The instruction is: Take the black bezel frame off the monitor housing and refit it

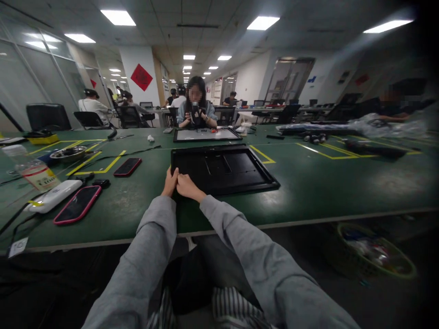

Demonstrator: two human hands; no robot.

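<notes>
Black framed panel [240, 176] lies mid-frame on the green surface [308, 192]. Leftmost, at lower left, sits a pink-edged phone [78, 204]; next, the left hand [169, 183] grasps the panel's left edge; the right hand [189, 186] curls beside it, its grip hidden.

Dim overall beneath bright ceiling panels [118, 18], smeared toward the edges.
The blown-out panels sit far above and beyond the right grip [188, 186]; hazy glare streaks high to its right. The desk [295, 183] takes a dull sheen right of the grip, while the space beneath lies in deep shadow. Left of the grip, the bottle [40, 176] looks stretched; far to its right, plastic wrap [380, 125] blurs and the view's edge falls to black.
</notes>
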